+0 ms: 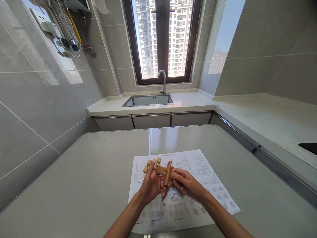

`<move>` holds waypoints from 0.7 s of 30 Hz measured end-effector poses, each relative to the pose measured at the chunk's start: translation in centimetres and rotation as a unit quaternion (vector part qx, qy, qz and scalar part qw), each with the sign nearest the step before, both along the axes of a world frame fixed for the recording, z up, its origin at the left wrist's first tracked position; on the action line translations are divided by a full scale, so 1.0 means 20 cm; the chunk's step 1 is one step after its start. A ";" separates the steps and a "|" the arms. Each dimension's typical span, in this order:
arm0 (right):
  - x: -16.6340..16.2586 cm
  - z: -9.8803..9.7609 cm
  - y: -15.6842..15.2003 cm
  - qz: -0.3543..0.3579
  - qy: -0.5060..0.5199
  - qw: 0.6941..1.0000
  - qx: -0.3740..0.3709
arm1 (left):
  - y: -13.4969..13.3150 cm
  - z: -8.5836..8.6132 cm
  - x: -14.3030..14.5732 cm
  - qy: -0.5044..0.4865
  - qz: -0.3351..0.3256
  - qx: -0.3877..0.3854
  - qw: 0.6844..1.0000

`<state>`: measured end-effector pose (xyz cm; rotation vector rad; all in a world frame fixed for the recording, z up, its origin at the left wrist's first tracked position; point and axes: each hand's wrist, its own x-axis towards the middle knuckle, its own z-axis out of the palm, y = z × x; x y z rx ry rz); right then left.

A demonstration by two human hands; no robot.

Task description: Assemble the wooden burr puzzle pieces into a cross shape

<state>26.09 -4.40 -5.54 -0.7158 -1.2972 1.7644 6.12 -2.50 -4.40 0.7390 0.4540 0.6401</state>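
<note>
In the head view both hands meet over a printed instruction sheet [203, 185] on the table. My left hand [151, 186] is closed around a notched wooden puzzle block [160, 170], its thumb along the left side. Standing up across this block is a rounded wooden stick [167, 173]. My right hand [185, 181] pinches the right side of these joined pieces, its fingers curled. Several paler notched wooden pieces [150, 164] show beyond my left fingertips; whether they lie on the sheet or are held, I cannot make out. Parts of the wood are hidden by my fingers.
A pale table [74, 185] with a seam spreads around the sheet. Beyond it, a white counter [190, 99] holds a steel sink [148, 100] and a faucet [162, 81] beneath a window. At the far right a dark object [309, 147] lies on the counter.
</note>
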 end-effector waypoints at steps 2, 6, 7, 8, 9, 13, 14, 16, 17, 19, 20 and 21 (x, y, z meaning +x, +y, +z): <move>0.00 -0.01 0.00 0.006 -0.004 1.000 0.009 | 0.00 -0.01 -0.01 -0.007 -0.015 -0.002 1.000; 0.01 -0.01 0.00 0.006 -0.012 1.000 0.013 | -0.01 -0.04 -0.01 -0.013 0.018 -0.005 1.000; 0.01 -0.01 0.00 0.005 -0.015 1.000 0.012 | -0.01 -0.04 -0.01 -0.012 0.032 -0.006 0.999; 0.01 -0.01 0.00 0.004 -0.017 1.000 0.012 | -0.01 -0.04 -0.01 -0.011 0.045 -0.006 0.999; 0.01 0.00 0.00 0.004 -0.018 1.000 0.011 | -0.01 -0.04 -0.01 -0.010 0.054 -0.006 0.998; 0.00 0.00 0.00 0.002 -0.005 1.000 0.000 | -0.01 -0.02 0.00 -0.010 0.058 -0.009 0.998; 0.01 0.00 0.00 0.000 0.001 1.000 -0.005 | -0.01 -0.02 0.00 -0.009 0.056 -0.010 0.998; 0.01 0.00 0.00 -0.007 0.013 1.000 -0.014 | 0.00 -0.01 0.00 -0.003 0.057 -0.016 0.998; 0.01 0.00 0.00 -0.011 0.018 1.000 -0.018 | 0.00 -0.01 0.00 0.002 0.058 -0.021 0.998; 0.01 0.01 0.00 -0.013 0.021 0.999 -0.025 | 0.00 -0.02 0.00 0.017 0.062 -0.031 0.997; 0.01 0.01 0.00 -0.012 0.019 0.999 -0.025 | 0.00 -0.03 -0.01 0.026 0.062 -0.034 0.997; 0.01 0.01 0.00 -0.010 0.016 1.000 -0.025 | 0.00 -0.03 -0.01 0.033 0.061 -0.035 0.997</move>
